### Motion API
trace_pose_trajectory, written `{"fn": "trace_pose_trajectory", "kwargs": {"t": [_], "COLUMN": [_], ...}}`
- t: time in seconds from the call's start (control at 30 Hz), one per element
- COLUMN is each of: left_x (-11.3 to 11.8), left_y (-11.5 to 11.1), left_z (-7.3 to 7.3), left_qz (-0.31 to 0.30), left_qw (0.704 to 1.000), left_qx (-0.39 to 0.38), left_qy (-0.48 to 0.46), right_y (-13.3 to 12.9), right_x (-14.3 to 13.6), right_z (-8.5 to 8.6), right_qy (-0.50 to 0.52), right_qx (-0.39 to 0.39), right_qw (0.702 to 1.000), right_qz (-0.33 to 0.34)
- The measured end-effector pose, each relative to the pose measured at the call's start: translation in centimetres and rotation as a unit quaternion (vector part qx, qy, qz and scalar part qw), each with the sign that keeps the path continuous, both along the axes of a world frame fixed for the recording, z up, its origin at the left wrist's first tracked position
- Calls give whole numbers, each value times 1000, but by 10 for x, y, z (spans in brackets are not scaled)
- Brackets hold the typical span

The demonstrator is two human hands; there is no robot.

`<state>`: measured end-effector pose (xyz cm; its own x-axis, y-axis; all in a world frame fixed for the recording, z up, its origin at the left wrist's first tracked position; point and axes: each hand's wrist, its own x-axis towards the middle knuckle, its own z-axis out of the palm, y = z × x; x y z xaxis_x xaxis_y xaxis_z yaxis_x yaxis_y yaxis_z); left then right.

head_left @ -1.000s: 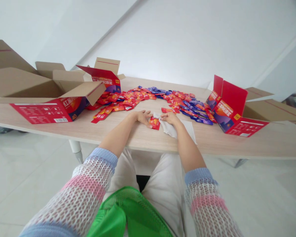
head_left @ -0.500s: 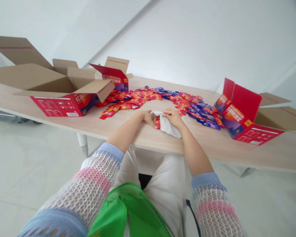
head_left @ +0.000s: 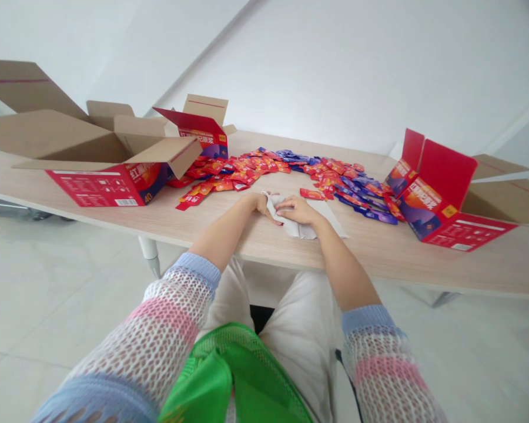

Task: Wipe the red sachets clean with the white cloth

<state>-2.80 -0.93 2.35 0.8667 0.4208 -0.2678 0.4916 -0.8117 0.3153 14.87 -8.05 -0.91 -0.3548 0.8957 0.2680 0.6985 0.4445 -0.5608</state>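
A thin white cloth (head_left: 306, 229) lies bunched on the table in front of me, its right part spread flat. My left hand (head_left: 261, 207) grips at the cloth's left end, where a sliver of red sachet shows by the fingertips; the cloth hides most of the sachet. My right hand (head_left: 297, 210) holds the cloth from above, fingers bent and pressing on it. Just beyond the right hand is a red sachet (head_left: 311, 194). A curved heap of red sachets (head_left: 247, 170) and purple sachets (head_left: 357, 194) stretches behind both hands.
A large open carton (head_left: 101, 187) stands at the left, its flaps spread wide. Behind it is a smaller open red box (head_left: 203, 138). Another open red box (head_left: 436, 205) is on the right. The pale wooden table (head_left: 229, 229) has its front edge close to my lap.
The cloth now covers nearly all of the red sachet that showed before. My right hand has moved left over the cloth, whose right part lies spread out.
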Motion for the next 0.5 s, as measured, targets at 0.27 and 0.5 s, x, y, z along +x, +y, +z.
{"fn": "trace_pose_trajectory", "kwargs": {"t": [0.27,0.5], "left_x": [2,0], "left_y": [13,10], "left_z": [-2,5], "left_qz": [103,100], "left_qw": [991,992], "left_qx": [24,8], "left_qy": [81,80], "right_y": [12,13], "right_x": [3,20], "right_z": [-5,-9], "right_qy": [-47,-2], "right_qx": [30,47], "right_qw": [959,913], "right_qz": [-279,-406]}}
